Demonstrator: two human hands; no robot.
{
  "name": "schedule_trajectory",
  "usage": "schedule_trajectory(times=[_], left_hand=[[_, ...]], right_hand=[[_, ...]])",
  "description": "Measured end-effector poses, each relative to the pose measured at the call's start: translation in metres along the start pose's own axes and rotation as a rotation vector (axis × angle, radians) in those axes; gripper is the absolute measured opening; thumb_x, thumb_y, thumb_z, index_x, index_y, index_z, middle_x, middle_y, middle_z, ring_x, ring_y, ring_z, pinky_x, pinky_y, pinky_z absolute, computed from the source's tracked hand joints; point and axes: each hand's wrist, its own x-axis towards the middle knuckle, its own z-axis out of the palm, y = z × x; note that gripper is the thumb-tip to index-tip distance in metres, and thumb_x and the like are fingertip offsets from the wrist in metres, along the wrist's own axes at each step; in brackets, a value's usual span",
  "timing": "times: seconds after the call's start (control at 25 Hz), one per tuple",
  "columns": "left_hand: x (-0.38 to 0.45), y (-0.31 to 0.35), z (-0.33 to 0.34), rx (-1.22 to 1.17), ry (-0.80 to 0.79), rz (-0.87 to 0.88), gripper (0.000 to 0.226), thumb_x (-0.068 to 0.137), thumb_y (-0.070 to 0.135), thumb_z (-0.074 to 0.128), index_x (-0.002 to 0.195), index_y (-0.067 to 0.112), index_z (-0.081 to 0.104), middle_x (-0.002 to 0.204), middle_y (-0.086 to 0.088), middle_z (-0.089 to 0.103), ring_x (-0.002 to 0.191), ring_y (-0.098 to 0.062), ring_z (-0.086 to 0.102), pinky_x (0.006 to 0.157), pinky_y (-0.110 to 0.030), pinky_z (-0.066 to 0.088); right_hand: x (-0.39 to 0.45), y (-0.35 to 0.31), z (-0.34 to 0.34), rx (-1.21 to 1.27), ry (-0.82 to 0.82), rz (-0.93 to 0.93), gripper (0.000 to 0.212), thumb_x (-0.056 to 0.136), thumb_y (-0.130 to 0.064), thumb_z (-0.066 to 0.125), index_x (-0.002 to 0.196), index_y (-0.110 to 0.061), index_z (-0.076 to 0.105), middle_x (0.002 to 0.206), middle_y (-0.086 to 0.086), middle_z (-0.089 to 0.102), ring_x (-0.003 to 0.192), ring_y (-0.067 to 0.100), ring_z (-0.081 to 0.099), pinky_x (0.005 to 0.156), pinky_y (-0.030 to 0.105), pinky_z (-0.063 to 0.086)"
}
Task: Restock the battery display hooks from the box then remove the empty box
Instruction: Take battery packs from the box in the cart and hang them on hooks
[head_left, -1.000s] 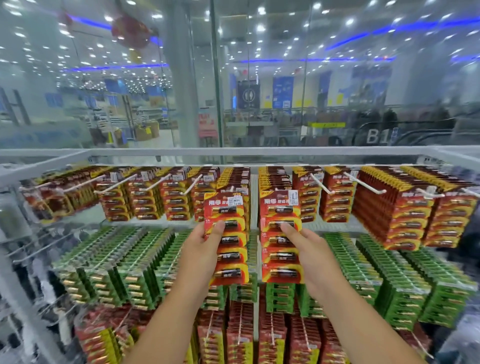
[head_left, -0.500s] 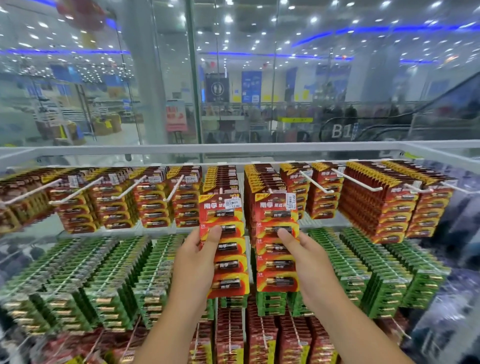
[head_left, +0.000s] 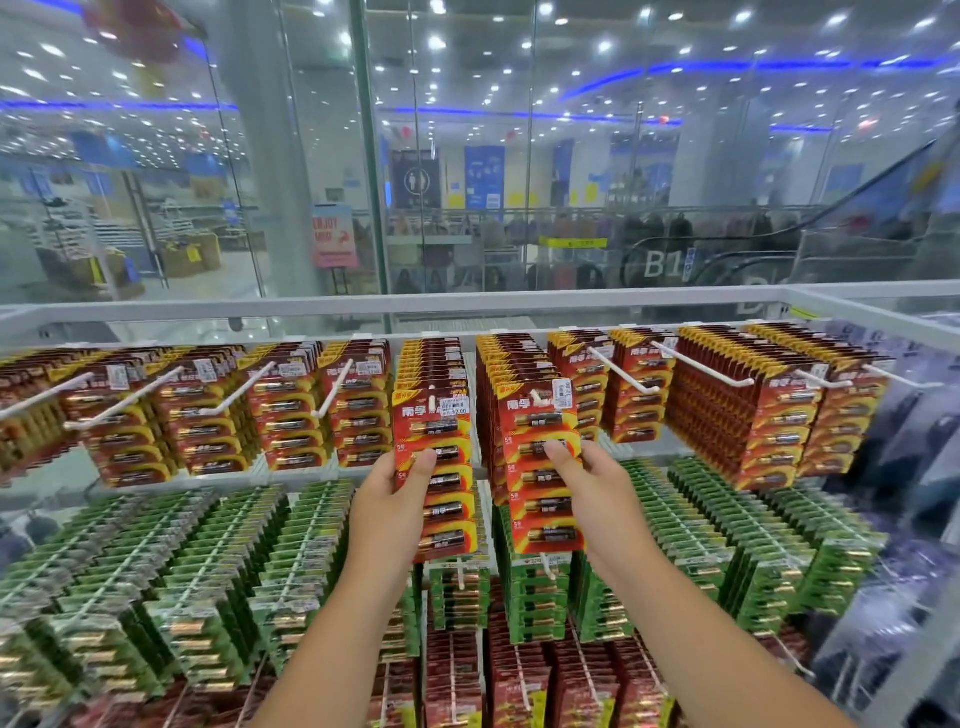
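Note:
Two red battery packs hang at the front of the two middle top-row hooks. My left hand (head_left: 392, 499) grips the left red battery pack (head_left: 441, 467) by its left edge, thumb on its face. My right hand (head_left: 592, 486) grips the right red battery pack (head_left: 545, 488) by its right edge, thumb across the front. Each pack carries a white price sticker near the top. More red packs fill the hooks behind them (head_left: 431, 358). No box is in view.
White hooks (head_left: 701, 370) of the top row stick out toward me, some with bare ends. Green battery packs (head_left: 218, 561) fill the row below, dark red packs (head_left: 519, 686) the bottom row. A white rack frame (head_left: 467, 304) and a glass wall stand behind.
The view has shifted so the display sits further left and lower. Both hands stay on the two front red packs, with the packs a little closer to the stacks behind.

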Motion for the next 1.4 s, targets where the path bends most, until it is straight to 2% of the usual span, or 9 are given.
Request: schedule_trajectory(times=[0.08, 0.24, 0.4, 0.6, 0.76, 0.88, 1.16, 1.28, 1.4], left_hand=[[0.012, -0.006, 0.000, 0.010, 0.037, -0.009, 0.030, 0.091, 0.063, 0.068, 0.111, 0.041, 0.064, 0.110, 0.007, 0.077, 0.101, -0.020, 0.074, 0.084, -0.051, 0.063], [0.030, -0.009, -0.002, 0.158, 0.060, 0.045, 0.027, 0.096, 0.053, 0.066, 0.110, 0.030, 0.062, 0.106, 0.011, 0.069, 0.102, -0.015, 0.067, 0.083, -0.036, 0.053], [0.041, -0.017, -0.007, 0.312, 0.102, 0.063, 0.047, 0.091, 0.065, 0.065, 0.118, 0.028, 0.055, 0.112, 0.008, 0.063, 0.104, -0.020, 0.061, 0.087, -0.039, 0.052], [0.037, -0.031, -0.022, 0.305, 0.009, 0.018, 0.034, 0.094, 0.049, 0.070, 0.116, 0.028, 0.056, 0.107, 0.012, 0.061, 0.103, -0.016, 0.062, 0.079, -0.032, 0.048], [0.013, -0.055, -0.031, 0.253, -0.020, -0.062, 0.044, 0.092, 0.050, 0.072, 0.126, 0.032, 0.050, 0.119, 0.014, 0.055, 0.092, 0.005, 0.054, 0.085, -0.034, 0.046], [-0.005, -0.070, -0.026, 0.230, -0.144, -0.103, 0.043, 0.092, 0.055, 0.071, 0.126, 0.037, 0.052, 0.114, 0.026, 0.054, 0.095, 0.007, 0.054, 0.088, -0.036, 0.045], [-0.058, -0.096, 0.060, 0.221, -0.417, -0.096, 0.034, 0.094, 0.049, 0.071, 0.120, 0.032, 0.058, 0.118, 0.021, 0.060, 0.096, 0.003, 0.060, 0.069, -0.018, 0.046], [-0.096, -0.109, 0.107, 0.243, -0.472, -0.122, 0.034, 0.092, 0.046, 0.074, 0.118, 0.030, 0.060, 0.115, 0.016, 0.064, 0.090, -0.005, 0.063, 0.077, -0.030, 0.053], [-0.144, -0.119, 0.166, 0.278, -0.482, -0.101, 0.027, 0.092, 0.033, 0.077, 0.112, 0.023, 0.061, 0.107, 0.006, 0.066, 0.080, 0.000, 0.059, 0.065, -0.010, 0.045]], right_hand=[[0.012, 0.004, 0.004, -0.004, 0.022, 0.005, 0.021, 0.100, -0.043, 0.066, 0.111, -0.029, 0.074, 0.104, -0.006, 0.080, 0.097, 0.019, 0.077, 0.090, 0.049, 0.061], [0.027, 0.015, 0.010, -0.025, 0.064, -0.025, 0.026, 0.097, -0.041, 0.070, 0.112, -0.020, 0.070, 0.106, -0.005, 0.074, 0.099, 0.014, 0.070, 0.075, 0.027, 0.052], [0.034, 0.026, 0.010, -0.046, 0.093, -0.056, 0.040, 0.092, -0.045, 0.075, 0.116, -0.014, 0.067, 0.104, -0.002, 0.065, 0.099, 0.019, 0.063, 0.081, 0.033, 0.050], [0.023, 0.029, 0.006, -0.120, 0.110, -0.060, 0.041, 0.093, -0.045, 0.073, 0.126, -0.022, 0.061, 0.122, -0.003, 0.064, 0.113, 0.015, 0.061, 0.093, 0.032, 0.046], [-0.005, 0.046, -0.008, -0.192, 0.108, -0.011, 0.043, 0.094, -0.047, 0.071, 0.132, -0.031, 0.058, 0.126, -0.018, 0.059, 0.115, 0.006, 0.057, 0.096, 0.030, 0.042], [-0.024, 0.064, -0.025, -0.198, 0.157, 0.063, 0.042, 0.094, -0.049, 0.070, 0.132, -0.037, 0.057, 0.125, -0.023, 0.057, 0.115, 0.003, 0.056, 0.098, 0.035, 0.044], [-0.090, 0.113, -0.122, -0.189, 0.383, 0.136, 0.030, 0.093, -0.037, 0.075, 0.121, -0.031, 0.065, 0.109, -0.006, 0.070, 0.109, 0.016, 0.069, 0.090, 0.037, 0.056], [-0.124, 0.122, -0.182, -0.158, 0.475, 0.154, 0.025, 0.094, -0.035, 0.075, 0.117, -0.030, 0.067, 0.103, -0.003, 0.071, 0.100, 0.017, 0.070, 0.090, 0.036, 0.057], [-0.161, 0.127, -0.252, -0.107, 0.558, 0.160, 0.019, 0.094, -0.031, 0.076, 0.111, -0.030, 0.068, 0.102, 0.001, 0.073, 0.090, 0.014, 0.072, 0.084, 0.032, 0.058]])
